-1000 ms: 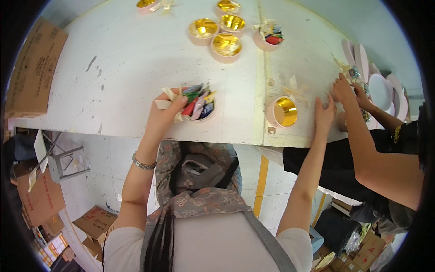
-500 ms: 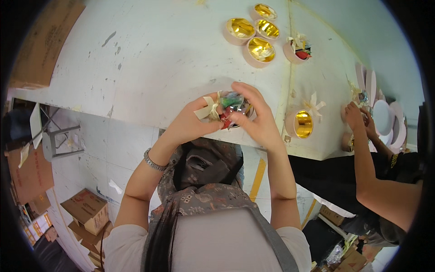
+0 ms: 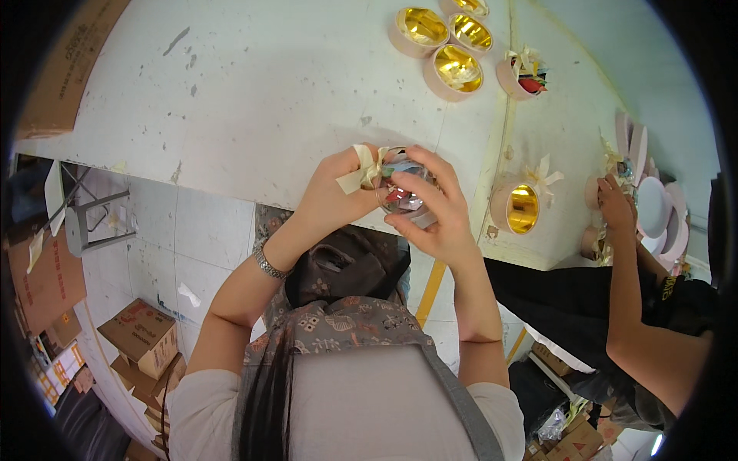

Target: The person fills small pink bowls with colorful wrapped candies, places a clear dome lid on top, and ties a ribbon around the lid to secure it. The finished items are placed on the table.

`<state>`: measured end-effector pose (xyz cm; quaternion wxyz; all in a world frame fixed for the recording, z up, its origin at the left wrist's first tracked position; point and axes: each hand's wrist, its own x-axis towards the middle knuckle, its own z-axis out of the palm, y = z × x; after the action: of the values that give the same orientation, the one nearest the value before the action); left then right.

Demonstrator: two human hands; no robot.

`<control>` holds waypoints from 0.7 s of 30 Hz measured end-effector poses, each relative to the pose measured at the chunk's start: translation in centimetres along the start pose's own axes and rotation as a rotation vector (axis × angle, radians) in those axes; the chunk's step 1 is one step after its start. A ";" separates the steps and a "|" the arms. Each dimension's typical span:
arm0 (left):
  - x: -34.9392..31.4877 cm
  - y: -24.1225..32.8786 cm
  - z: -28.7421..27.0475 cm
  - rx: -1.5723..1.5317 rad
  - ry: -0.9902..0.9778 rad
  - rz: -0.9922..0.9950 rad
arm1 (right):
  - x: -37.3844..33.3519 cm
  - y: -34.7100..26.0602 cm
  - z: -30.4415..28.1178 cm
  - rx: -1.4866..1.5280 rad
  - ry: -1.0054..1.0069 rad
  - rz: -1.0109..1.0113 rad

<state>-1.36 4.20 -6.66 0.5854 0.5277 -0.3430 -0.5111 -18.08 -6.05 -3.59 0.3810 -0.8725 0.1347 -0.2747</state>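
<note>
Between both hands, over the near edge of the table, is a small round clear-topped container point(image 3: 395, 201) with red, green and blue bits showing inside. A cream ribbon bow point(image 3: 370, 170) sticks out on its left side. My left hand point(image 3: 338, 190) closes around the left side by the bow, its fingers partly hidden behind. From the right, my right hand point(image 3: 440, 209) grips the container, with fingers curled over the top and the thumb low at the near side. The container's underside is hidden.
Pink round boxes with gold linings point(image 3: 453, 71) stand grouped at the far side, near a filled pink box point(image 3: 523, 78). Right of me sits another gold-lined box point(image 3: 516, 207) with ribbon. A co-worker's hands point(image 3: 615, 201) work beside white round pieces point(image 3: 653, 207). A carton point(image 3: 69, 69) is far left.
My right fingers have shifted across the top of the container, and its clear round surface shows more. The bow has turned slightly. The view has moved a little; the co-worker's hands have drawn together.
</note>
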 end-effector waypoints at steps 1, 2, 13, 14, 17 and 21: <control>0.1 0.2 0.0 0.039 -0.011 -0.007 | 0.1 -0.1 -0.1 -0.042 -0.013 0.005; 0.0 0.7 -0.2 0.078 -0.021 -0.014 | 0.4 -0.4 -0.3 -0.083 -0.027 0.011; 0.3 1.3 -1.2 -0.065 0.227 -0.084 | 0.8 -0.6 1.2 -0.062 0.092 0.026; 0.3 1.1 -1.1 0.017 0.260 -0.040 | 0.8 -0.6 1.2 -0.068 0.087 0.021; 0.5 0.6 -1.1 -0.026 0.311 -0.001 | 0.8 -0.7 1.4 -0.086 0.092 0.028; 0.7 1.5 -0.6 -0.280 0.181 -0.007 | 1.0 -0.3 1.7 -0.230 0.044 0.030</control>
<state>-0.29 3.57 -5.46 0.6800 0.4860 -0.2124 -0.5063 -16.24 -5.25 -3.97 0.2794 -0.9022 0.1865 -0.2707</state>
